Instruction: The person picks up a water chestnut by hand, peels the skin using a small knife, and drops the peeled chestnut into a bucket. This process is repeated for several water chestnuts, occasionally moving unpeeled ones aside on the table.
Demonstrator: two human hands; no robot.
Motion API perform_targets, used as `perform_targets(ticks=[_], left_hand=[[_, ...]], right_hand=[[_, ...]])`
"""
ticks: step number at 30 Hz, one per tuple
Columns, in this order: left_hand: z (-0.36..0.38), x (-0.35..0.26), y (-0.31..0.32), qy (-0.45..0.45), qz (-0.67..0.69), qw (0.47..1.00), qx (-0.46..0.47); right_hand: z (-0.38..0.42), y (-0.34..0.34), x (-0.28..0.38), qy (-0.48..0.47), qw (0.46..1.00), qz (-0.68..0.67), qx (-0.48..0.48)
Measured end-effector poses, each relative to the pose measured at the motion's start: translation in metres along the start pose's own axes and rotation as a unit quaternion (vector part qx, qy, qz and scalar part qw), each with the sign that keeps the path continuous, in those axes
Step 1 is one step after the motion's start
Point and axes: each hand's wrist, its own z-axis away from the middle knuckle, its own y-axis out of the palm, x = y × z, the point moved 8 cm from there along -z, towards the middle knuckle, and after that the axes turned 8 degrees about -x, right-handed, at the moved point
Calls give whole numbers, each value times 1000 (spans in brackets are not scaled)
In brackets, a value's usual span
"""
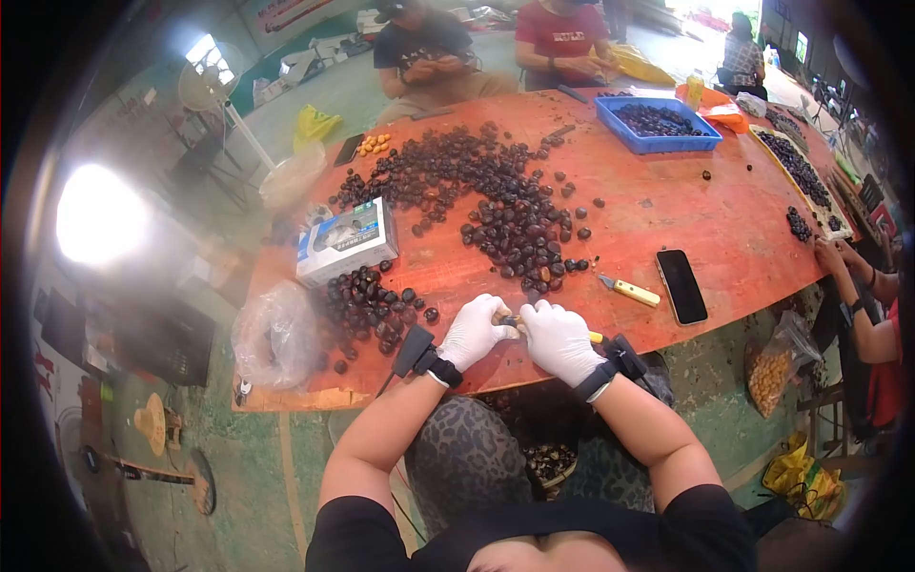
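My left hand (472, 334), in a white glove, is closed with its fingertips pinched on a small chestnut (510, 321), mostly hidden by the fingers. Facing it, my right hand (559, 341), also gloved in white, is wrapped around a knife whose yellow handle end (596, 337) sticks out beside the palm. The blade is hidden where the two hands meet. Just beyond my hands lies a large spread of dark brown chestnuts (519, 229) on the red table (629, 224). A smaller pile of chestnuts (367, 297) sits left of my left hand.
A second knife (636, 292) and a black phone (681, 286) lie to the right. On the left are a white-blue box (346, 240) and a plastic bag (274, 338). A blue tray (667, 144) of chestnuts stands farther back. Other people sit around the table.
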Motion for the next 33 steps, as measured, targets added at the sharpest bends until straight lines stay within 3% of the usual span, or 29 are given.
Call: perform_targets(ticks=[6, 9, 12, 16, 20, 24, 25, 27, 30, 33], left_hand=[[0, -3, 1, 10, -15, 1000, 3], [3, -3, 1, 21, 27, 999, -5], [8, -6, -18, 146, -100, 980, -90], [22, 7, -50, 206, -284, 922, -166], [25, 26, -69, 174, -350, 903, -177], [-11, 24, -78, 121, -271, 927, -229], [-31, 33, -74, 88, -228, 947, -206], [-67, 51, -65, 94, -181, 949, -240], [-104, 72, -52, -43, -197, 951, -233], [-118, 97, -43, -103, -146, 958, -222]], right_hand=[[7, 10, -9, 17, 997, 12, 73], [8, 5, -6, 5, 998, 14, 63], [10, 5, -9, 15, 997, 21, 69], [13, -3, -15, 37, 998, -7, 58], [13, 0, -17, 48, 996, -3, 70], [11, 0, -17, 56, 995, -9, 76], [10, -1, -17, 58, 995, -9, 76], [11, 1, -18, 61, 995, -2, 84], [11, 1, -18, 60, 994, 4, 90], [11, -1, -18, 48, 996, 7, 79]])
